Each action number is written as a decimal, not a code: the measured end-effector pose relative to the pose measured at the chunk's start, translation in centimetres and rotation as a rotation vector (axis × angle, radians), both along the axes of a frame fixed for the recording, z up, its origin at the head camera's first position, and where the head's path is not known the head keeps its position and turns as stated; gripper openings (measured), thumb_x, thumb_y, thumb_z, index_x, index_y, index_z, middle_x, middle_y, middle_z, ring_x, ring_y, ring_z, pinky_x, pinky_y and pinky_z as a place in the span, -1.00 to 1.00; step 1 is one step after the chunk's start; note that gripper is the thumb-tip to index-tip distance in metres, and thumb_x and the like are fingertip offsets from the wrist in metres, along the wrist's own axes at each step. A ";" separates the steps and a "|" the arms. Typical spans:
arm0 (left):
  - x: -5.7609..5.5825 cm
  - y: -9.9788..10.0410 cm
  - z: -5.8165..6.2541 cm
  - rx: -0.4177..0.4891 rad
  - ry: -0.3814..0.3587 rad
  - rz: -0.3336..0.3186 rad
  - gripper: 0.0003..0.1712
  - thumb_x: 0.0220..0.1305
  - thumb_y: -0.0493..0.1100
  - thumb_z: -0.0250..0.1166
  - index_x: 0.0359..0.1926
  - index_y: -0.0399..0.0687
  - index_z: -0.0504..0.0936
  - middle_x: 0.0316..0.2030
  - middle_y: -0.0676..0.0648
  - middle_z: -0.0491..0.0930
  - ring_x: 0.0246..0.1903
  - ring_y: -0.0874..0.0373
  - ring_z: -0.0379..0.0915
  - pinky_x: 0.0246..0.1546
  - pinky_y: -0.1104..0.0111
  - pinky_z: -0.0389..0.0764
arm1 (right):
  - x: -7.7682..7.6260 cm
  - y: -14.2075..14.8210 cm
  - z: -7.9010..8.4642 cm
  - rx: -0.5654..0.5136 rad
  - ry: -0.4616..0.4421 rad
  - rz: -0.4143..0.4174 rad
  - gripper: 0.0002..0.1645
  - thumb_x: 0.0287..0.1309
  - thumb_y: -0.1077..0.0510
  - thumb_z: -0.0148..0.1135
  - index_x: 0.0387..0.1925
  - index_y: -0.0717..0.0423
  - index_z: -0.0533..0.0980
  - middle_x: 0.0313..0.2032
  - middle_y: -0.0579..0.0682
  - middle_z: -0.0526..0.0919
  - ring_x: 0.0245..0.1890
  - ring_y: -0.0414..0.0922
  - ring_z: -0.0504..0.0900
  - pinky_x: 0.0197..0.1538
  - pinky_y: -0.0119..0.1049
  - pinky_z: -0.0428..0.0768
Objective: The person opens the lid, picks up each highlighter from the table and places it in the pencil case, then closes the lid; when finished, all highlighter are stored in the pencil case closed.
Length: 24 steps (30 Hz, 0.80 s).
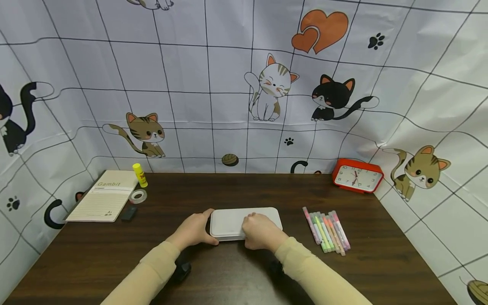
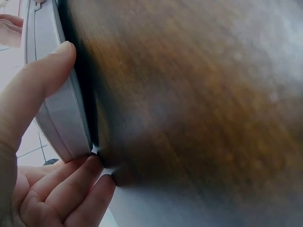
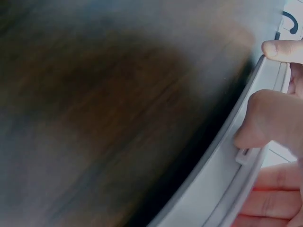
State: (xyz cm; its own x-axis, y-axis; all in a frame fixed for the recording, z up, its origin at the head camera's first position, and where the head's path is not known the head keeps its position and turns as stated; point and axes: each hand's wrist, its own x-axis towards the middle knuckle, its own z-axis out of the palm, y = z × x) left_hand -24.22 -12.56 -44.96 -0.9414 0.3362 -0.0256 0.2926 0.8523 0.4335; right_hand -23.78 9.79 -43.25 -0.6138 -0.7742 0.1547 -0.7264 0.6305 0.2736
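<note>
A white zippered case [image 1: 230, 221] with rounded corners lies flat on the dark wooden table. Its left end is gripped by my left hand [image 1: 193, 229], thumb along the front side and fingers behind the corner. In the left wrist view, that thumb presses the side wall of the case [image 2: 64, 116]. My right hand [image 1: 262, 232] is at the front edge, right of the case's middle, with fingers curled. The right wrist view shows its thumb on a small zipper pull [image 3: 242, 157], pinched against the fingers; part of the pull is hidden.
Several pastel markers [image 1: 327, 231] lie in a row to the right. A red alarm clock [image 1: 357, 176] stands at the back right. On the left are a notepad [image 1: 104, 197], a yellow glue stick [image 1: 140, 175], a tape roll [image 1: 138, 196] and a small dark block [image 1: 129, 213].
</note>
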 end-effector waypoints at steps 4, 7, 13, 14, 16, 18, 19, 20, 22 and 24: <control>0.1 0.0 -0.1 0.002 0.006 -0.001 0.15 -0.34 0.05 0.64 0.27 -0.35 0.32 -0.13 -0.23 0.63 -0.22 -0.02 0.60 -0.15 0.16 0.58 | 0.0 0.0 0.1 0.011 -0.005 0.016 -0.70 -0.34 0.10 0.36 -0.82 -0.02 0.36 -0.66 -0.11 0.49 -0.59 -0.17 0.50 -0.50 -0.29 0.54; 0.0 0.0 -0.1 0.000 0.007 -0.001 0.16 -0.34 0.05 0.64 0.28 -0.34 0.31 -0.11 -0.23 0.63 -0.21 -0.03 0.59 -0.14 0.16 0.58 | 0.0 0.1 0.2 0.004 -0.026 0.001 -0.75 -0.33 0.10 0.37 -0.75 0.01 0.41 -0.65 -0.10 0.49 -0.59 -0.19 0.48 -0.49 -0.30 0.54; -0.2 -0.1 -0.1 -0.003 -0.009 -0.016 0.19 -0.34 0.08 0.63 0.30 -0.34 0.29 -0.04 -0.27 0.60 -0.11 -0.10 0.58 -0.06 0.12 0.56 | -0.1 0.9 0.4 -0.051 -0.071 -0.021 -0.69 -0.23 0.01 0.46 -0.54 0.09 0.52 -0.58 -0.09 0.54 -0.56 -0.22 0.48 -0.44 -0.33 0.53; -0.3 -0.1 -0.1 -0.004 -0.014 -0.016 0.19 -0.34 0.09 0.63 0.30 -0.34 0.29 -0.02 -0.28 0.59 -0.10 -0.11 0.57 -0.05 0.12 0.55 | -0.1 1.1 0.4 -0.062 -0.070 -0.018 -0.68 -0.22 -0.01 0.46 -0.53 0.08 0.52 -0.56 -0.10 0.55 -0.56 -0.22 0.50 -0.43 -0.33 0.53; -0.3 -0.2 -0.1 -0.004 -0.023 -0.016 0.20 -0.34 0.11 0.63 0.30 -0.33 0.29 0.00 -0.29 0.58 -0.07 -0.12 0.56 -0.03 0.10 0.54 | -0.2 1.4 0.4 -0.091 -0.076 -0.007 -0.68 -0.20 -0.04 0.47 -0.54 0.06 0.52 -0.55 -0.10 0.56 -0.56 -0.21 0.52 -0.43 -0.32 0.53; -0.4 -0.3 -0.1 -0.002 -0.029 -0.016 0.21 -0.34 0.14 0.62 0.30 -0.33 0.30 0.02 -0.30 0.57 -0.04 -0.13 0.55 0.00 0.09 0.52 | -0.4 1.7 0.4 -0.112 -0.090 0.003 -0.68 -0.16 -0.05 0.46 -0.54 0.04 0.51 -0.54 -0.11 0.57 -0.57 -0.20 0.53 -0.44 -0.31 0.52; -0.4 -0.4 -0.1 -0.002 -0.033 -0.015 0.21 -0.34 0.16 0.61 0.30 -0.34 0.29 0.03 -0.30 0.56 -0.03 -0.14 0.54 0.01 0.09 0.52 | -0.4 1.8 0.4 -0.123 -0.101 0.007 -0.67 -0.15 -0.06 0.46 -0.53 0.04 0.51 -0.54 -0.11 0.57 -0.57 -0.20 0.53 -0.44 -0.31 0.52; -0.4 -0.4 -0.1 0.000 -0.037 -0.015 0.22 -0.34 0.17 0.61 0.30 -0.34 0.29 0.04 -0.31 0.55 -0.02 -0.14 0.53 0.03 0.08 0.51 | -0.5 1.8 0.5 -0.132 -0.110 0.011 -0.68 -0.14 -0.06 0.45 -0.53 0.04 0.51 -0.53 -0.12 0.57 -0.57 -0.20 0.53 -0.45 -0.32 0.52; -0.4 -0.4 -0.1 0.004 -0.038 -0.015 0.22 -0.34 0.18 0.61 0.30 -0.35 0.29 0.05 -0.31 0.55 -0.01 -0.15 0.53 0.03 0.08 0.50 | -0.6 1.9 0.6 -0.149 -0.136 0.015 -0.68 -0.11 -0.06 0.44 -0.53 0.03 0.51 -0.54 -0.13 0.56 -0.59 -0.22 0.50 -0.47 -0.33 0.50; -0.4 -0.4 -0.1 0.006 -0.031 -0.015 0.22 -0.34 0.19 0.60 0.29 -0.37 0.29 0.03 -0.32 0.55 -0.02 -0.16 0.53 0.02 0.07 0.51 | -0.6 2.0 0.8 -0.162 -0.159 0.014 -0.68 -0.08 -0.07 0.43 -0.54 0.01 0.49 -0.55 -0.15 0.53 -0.62 -0.25 0.46 -0.50 -0.36 0.46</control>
State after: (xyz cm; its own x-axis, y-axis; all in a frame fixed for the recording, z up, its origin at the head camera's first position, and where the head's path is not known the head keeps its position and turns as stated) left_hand -24.64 -12.98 -45.08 -0.9352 0.3503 -0.0523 0.2915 0.8452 0.4479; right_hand -24.42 11.80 -42.47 -0.6300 -0.7555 0.1795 -0.7610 0.6468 0.0513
